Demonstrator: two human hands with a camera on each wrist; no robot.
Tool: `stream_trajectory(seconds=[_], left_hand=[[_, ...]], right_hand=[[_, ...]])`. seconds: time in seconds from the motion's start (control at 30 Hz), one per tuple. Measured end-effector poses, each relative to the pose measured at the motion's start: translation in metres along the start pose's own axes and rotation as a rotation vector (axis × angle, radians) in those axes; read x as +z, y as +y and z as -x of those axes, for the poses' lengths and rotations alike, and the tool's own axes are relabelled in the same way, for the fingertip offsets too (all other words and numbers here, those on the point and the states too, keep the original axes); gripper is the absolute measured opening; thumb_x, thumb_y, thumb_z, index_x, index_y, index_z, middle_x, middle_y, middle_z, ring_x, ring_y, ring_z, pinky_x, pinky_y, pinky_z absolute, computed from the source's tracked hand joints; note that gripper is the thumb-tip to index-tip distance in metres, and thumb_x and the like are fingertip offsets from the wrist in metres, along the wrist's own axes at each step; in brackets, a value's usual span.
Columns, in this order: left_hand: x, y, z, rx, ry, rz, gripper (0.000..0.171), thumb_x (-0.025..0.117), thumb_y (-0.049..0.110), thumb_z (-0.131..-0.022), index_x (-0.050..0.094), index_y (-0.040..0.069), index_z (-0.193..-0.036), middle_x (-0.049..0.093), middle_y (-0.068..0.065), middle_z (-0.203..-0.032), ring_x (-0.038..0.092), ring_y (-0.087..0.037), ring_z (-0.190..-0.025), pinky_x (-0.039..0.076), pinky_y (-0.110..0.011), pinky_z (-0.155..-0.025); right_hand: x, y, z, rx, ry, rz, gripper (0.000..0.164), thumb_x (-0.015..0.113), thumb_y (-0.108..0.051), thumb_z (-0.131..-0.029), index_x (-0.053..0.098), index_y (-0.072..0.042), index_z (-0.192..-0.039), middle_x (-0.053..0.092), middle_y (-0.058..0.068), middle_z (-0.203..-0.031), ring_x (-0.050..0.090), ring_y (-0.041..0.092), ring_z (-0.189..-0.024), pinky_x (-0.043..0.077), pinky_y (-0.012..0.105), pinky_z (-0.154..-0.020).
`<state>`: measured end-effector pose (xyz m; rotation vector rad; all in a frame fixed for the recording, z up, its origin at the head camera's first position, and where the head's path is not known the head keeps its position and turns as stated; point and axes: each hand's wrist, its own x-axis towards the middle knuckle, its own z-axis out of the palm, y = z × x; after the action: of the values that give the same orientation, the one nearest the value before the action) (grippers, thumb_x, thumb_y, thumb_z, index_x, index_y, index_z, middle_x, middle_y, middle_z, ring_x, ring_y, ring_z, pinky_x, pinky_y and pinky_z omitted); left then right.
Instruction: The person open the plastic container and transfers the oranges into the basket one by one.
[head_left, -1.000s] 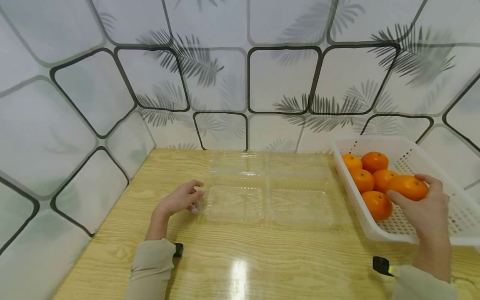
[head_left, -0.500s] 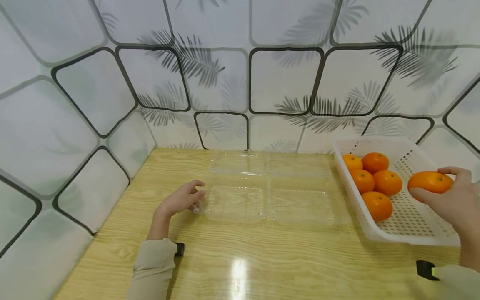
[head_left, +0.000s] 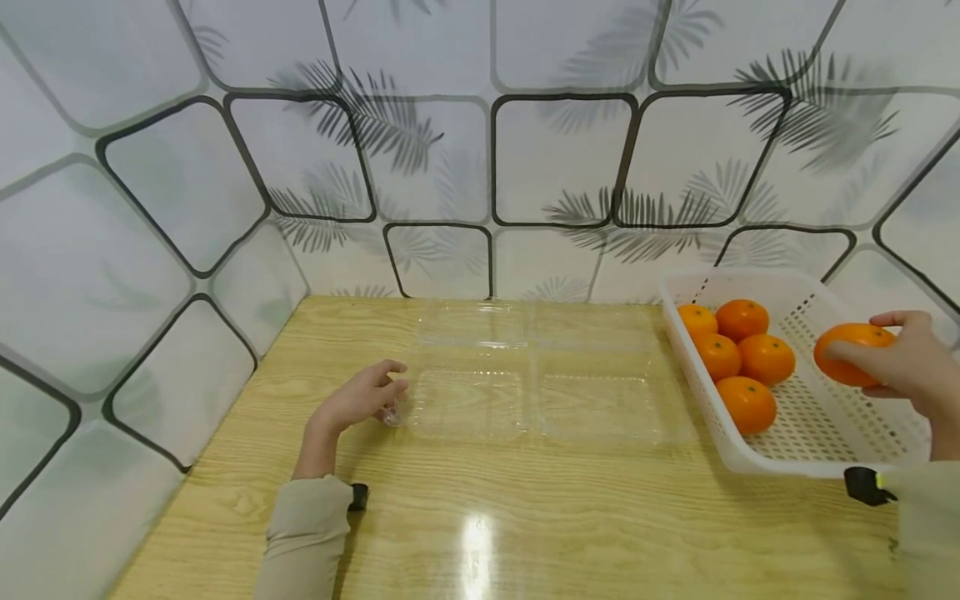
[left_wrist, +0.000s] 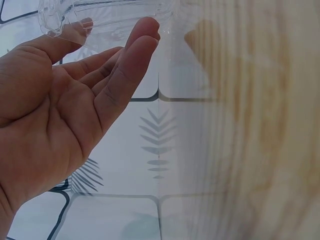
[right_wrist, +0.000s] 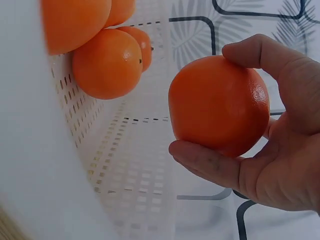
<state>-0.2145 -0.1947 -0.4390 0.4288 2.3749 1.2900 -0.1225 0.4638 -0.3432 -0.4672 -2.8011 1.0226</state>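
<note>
My right hand grips a bright orange fruit, which looks like a mandarin, above the right side of the white basket. In the right wrist view the fingers and thumb lie on opposite sides of this mandarin. Several more mandarins sit along the basket's left side. A clear plastic tray with several compartments lies on the table. At its left edge, my left hand touches the plastic with fingers fairly straight. The left wrist view shows the tray's transparent corner by the thumb and fingertips.
The light wooden table meets a patterned wall covering at the back and left. The basket's perforated walls stand to the right of the tray. A bright reflection lies on the table near the front.
My right hand has lifted the mandarin from beside the others and carried it to the right, then slightly up. The left hand stays at the tray's edge.
</note>
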Motion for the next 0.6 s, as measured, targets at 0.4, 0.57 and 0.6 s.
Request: stream_trajectory(seconds=[0.4, 0.57, 0.6], left_hand=[[-0.001, 0.0, -0.001, 0.003, 0.0, -0.008, 0.048, 0.045, 0.018, -0.107, 0.034, -0.008, -0.147, 0.061, -0.024, -0.102, 0.061, -0.021, -0.074, 0.057, -0.037, -0.07], [0.0, 0.001, -0.002, -0.007, -0.001, 0.002, 0.048, 0.046, 0.018, -0.107, 0.034, -0.007, -0.147, 0.06, -0.023, -0.102, 0.061, -0.021, -0.074, 0.057, -0.037, -0.07], [0.0, 0.001, -0.002, -0.007, -0.002, 0.003, 0.048, 0.045, 0.018, -0.107, 0.034, -0.007, -0.147, 0.06, -0.023, -0.102, 0.061, -0.021, -0.074, 0.057, -0.037, -0.07]], right_hand=[[0.008, -0.002, -0.018, 0.07, -0.027, -0.061, 0.085, 0.059, -0.033, -0.095, 0.002, 0.015, -0.135, 0.027, 0.046, -0.105, 0.058, 0.029, -0.064, 0.058, 0.047, -0.055], [0.009, -0.003, -0.022, 0.104, -0.114, -0.032, 0.089, 0.06, -0.036, -0.094, -0.001, 0.017, -0.132, 0.03, 0.043, -0.105, 0.059, 0.028, -0.066, 0.059, 0.046, -0.058], [0.009, -0.002, -0.024, 0.106, -0.148, -0.026, 0.091, 0.061, -0.037, -0.094, -0.001, 0.018, -0.132, 0.03, 0.043, -0.105, 0.059, 0.027, -0.067, 0.059, 0.047, -0.06]])
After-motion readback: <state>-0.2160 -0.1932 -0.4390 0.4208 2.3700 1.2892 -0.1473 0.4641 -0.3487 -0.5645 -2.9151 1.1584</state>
